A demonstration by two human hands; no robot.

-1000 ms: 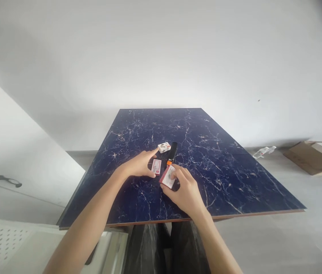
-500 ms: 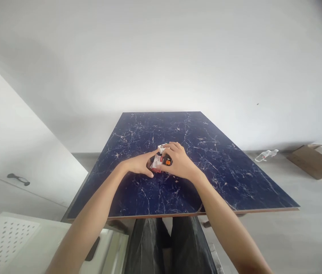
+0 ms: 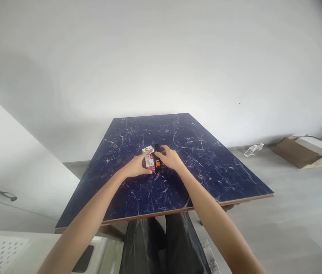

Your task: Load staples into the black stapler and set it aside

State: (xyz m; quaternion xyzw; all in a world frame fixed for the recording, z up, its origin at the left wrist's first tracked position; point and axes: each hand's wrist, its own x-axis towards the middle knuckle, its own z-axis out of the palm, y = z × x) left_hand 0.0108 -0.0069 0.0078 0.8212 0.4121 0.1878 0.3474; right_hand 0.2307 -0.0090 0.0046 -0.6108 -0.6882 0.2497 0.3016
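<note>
Near the middle of the dark blue marbled table (image 3: 161,133) stand a few small packs side by side. My left hand (image 3: 135,166) curls round a red-and-white small box (image 3: 149,163) from the left, its thumb at the near edge. Behind that box, by my left fingertips, is a white box (image 3: 147,149) with dark print. Pressed beside them is an upright-looking black object with an orange patch (image 3: 157,164). My right hand (image 3: 171,158) grips this black object from the right, thumb across its upper part. What exactly the black object is, I cannot tell.
A clear plastic bottle (image 3: 253,149) and an open cardboard box (image 3: 297,152) lie on the floor at right. A white cabinet with a dark handle (image 3: 3,195) stands at left. A dark phone-like slab (image 3: 83,259) rests on a pale surface at lower left.
My right fingers have drawn back from over the boxes, so the black object and the red-and-white box show more fully. The whole view has shifted and tilted slightly.
</note>
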